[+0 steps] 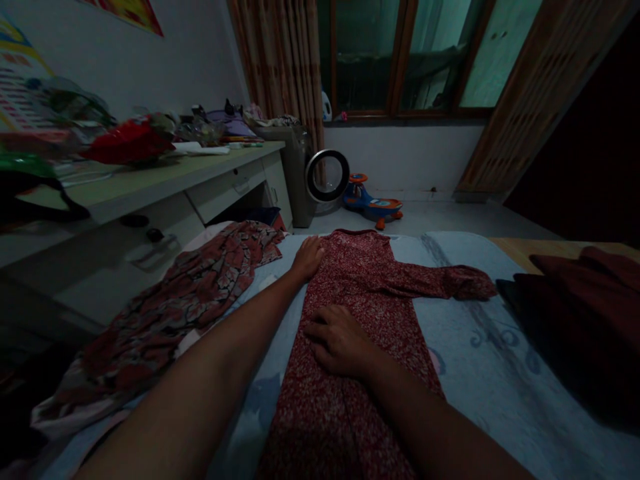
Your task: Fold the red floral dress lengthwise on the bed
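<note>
A red dress (370,327) with a fine pale print lies spread on the light blue bedsheet (465,373), its neckline at the far end. One sleeve (445,281) stretches out to the right; the other sleeve cannot be made out. My left hand (309,259) rests at the dress's left edge near the shoulder, fingers extended. Lower down, my right hand (340,340) lies on the body of the dress with its fingers loosely bent and apart. Neither hand visibly grips the cloth.
A crumpled floral cloth (200,293) lies along the bed's left side. Dark folded clothes (590,313) are piled at right. A cluttered desk (235,160) stands left, near a washing machine with its round door (327,175) open. A blue ride-on toy (370,203) sits on the floor.
</note>
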`<state>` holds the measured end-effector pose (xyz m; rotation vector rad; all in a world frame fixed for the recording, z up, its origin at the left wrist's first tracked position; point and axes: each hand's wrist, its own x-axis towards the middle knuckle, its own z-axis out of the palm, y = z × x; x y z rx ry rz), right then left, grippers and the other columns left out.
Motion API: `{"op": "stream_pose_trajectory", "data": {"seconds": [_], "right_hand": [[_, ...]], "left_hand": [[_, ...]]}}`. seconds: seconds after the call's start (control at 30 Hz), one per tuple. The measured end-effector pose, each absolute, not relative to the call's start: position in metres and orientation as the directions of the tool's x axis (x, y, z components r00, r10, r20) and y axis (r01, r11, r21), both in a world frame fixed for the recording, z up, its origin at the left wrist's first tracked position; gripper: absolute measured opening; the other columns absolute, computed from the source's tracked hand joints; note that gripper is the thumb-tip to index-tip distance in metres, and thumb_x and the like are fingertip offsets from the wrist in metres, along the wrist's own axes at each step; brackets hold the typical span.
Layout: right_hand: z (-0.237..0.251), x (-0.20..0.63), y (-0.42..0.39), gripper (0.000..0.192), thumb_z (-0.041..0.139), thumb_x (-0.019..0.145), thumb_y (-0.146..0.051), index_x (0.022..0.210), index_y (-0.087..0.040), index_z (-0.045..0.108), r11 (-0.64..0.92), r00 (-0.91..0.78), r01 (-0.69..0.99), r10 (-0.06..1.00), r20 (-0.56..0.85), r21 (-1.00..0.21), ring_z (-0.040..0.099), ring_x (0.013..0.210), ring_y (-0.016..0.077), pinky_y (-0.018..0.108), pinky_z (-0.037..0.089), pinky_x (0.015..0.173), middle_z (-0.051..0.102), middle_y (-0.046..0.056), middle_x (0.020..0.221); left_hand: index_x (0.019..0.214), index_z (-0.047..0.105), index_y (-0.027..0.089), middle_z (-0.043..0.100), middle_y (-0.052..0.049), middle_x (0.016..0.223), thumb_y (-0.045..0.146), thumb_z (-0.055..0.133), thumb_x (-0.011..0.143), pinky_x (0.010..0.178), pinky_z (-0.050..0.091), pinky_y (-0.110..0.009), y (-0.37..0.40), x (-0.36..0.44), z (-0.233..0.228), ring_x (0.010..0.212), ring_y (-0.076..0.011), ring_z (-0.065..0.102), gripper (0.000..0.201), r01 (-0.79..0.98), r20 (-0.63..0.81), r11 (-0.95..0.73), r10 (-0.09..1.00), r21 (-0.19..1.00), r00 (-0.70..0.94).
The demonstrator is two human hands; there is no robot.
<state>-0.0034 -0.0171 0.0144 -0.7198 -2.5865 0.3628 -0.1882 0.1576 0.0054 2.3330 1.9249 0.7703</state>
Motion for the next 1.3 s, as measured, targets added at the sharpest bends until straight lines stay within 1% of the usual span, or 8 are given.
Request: {"op": "stream_pose_trajectory", "data": {"seconds": [0.1,0.2,0.33,0.5,0.63,0.87,1.1,1.3], "right_hand": [[0.016,-0.003,-0.018,0.024,0.060,0.086,-0.024,0.108,-0.022,0.069,0.833,-0.775,0.428,0.538,0.332,-0.351,0.049,0.102,0.0235,0.038,0.035,0.090,0.060,0.007,0.109],[0.018,-0.004,-0.019,0.022,0.061,0.085,-0.023,0.106,-0.021,0.069,0.831,-0.780,0.439,0.541,0.313,-0.342,0.049,0.102,0.0233,0.038,0.035,0.090,0.060,0.007,0.107],[0.019,-0.004,-0.019,0.019,0.060,0.085,-0.022,0.101,-0.021,0.069,0.832,-0.786,0.446,0.541,0.300,-0.331,0.049,0.099,0.0228,0.038,0.035,0.087,0.060,0.007,0.104],[0.016,-0.004,-0.020,0.019,0.059,0.086,-0.022,0.102,-0.020,0.069,0.839,-0.782,0.441,0.534,0.321,-0.319,0.049,0.100,0.0232,0.038,0.035,0.088,0.060,0.007,0.105],[0.016,-0.003,-0.019,0.017,0.060,0.086,-0.023,0.101,-0.020,0.069,0.836,-0.788,0.443,0.535,0.304,-0.324,0.049,0.099,0.0228,0.037,0.035,0.086,0.060,0.007,0.103],[0.018,-0.002,-0.018,0.021,0.061,0.085,-0.023,0.104,-0.021,0.069,0.840,-0.785,0.431,0.529,0.324,-0.328,0.050,0.100,0.0232,0.038,0.036,0.089,0.060,0.006,0.107],[0.017,-0.003,-0.018,0.018,0.061,0.086,-0.023,0.102,-0.020,0.069,0.841,-0.787,0.427,0.526,0.321,-0.332,0.049,0.102,0.0232,0.038,0.036,0.089,0.060,0.007,0.109],[0.016,-0.003,-0.018,0.021,0.060,0.085,-0.022,0.104,-0.020,0.069,0.845,-0.789,0.427,0.522,0.323,-0.324,0.049,0.102,0.0231,0.038,0.035,0.089,0.059,0.007,0.108]], "left_hand": [[0.125,0.060,0.015,0.063,-0.011,0.130,0.019,0.040,0.092,0.110,0.040,-0.038,0.129,-0.189,0.014,0.123,-0.0226,0.055,0.039,0.903,0.355,-0.270,0.924,0.335,0.145],[0.117,0.064,0.019,0.068,-0.009,0.119,0.019,0.042,0.091,0.103,0.046,-0.038,0.092,-0.189,0.017,0.112,-0.0226,0.061,0.034,0.905,0.319,-0.308,0.924,0.295,0.211],[0.116,0.064,0.021,0.069,-0.007,0.120,0.015,0.047,0.089,0.105,0.044,-0.038,0.056,-0.193,0.013,0.113,-0.0222,0.062,0.033,0.898,0.286,-0.363,0.913,0.248,0.290],[0.119,0.062,0.020,0.067,-0.008,0.124,0.015,0.050,0.088,0.108,0.042,-0.039,0.054,-0.195,0.008,0.119,-0.0224,0.059,0.034,0.897,0.252,-0.392,0.906,0.205,0.339],[0.123,0.059,0.020,0.065,-0.009,0.127,0.018,0.049,0.091,0.107,0.042,-0.038,0.073,-0.192,0.008,0.121,-0.0229,0.058,0.033,0.915,0.227,-0.356,0.923,0.190,0.312],[0.124,0.059,0.023,0.065,-0.008,0.127,0.022,0.047,0.092,0.105,0.042,-0.037,0.095,-0.187,0.020,0.121,-0.0229,0.057,0.034,0.955,0.137,-0.247,0.965,0.163,0.225],[0.128,0.056,0.024,0.061,-0.008,0.136,0.022,0.045,0.092,0.107,0.038,-0.046,0.072,-0.185,0.018,0.126,-0.0262,0.054,0.038,0.966,0.145,-0.190,0.975,0.175,0.166],[0.130,0.055,0.024,0.061,-0.007,0.136,0.020,0.046,0.091,0.108,0.038,-0.041,0.052,-0.193,0.004,0.128,-0.0231,0.052,0.039,0.941,0.212,-0.278,0.948,0.192,0.237]]}}
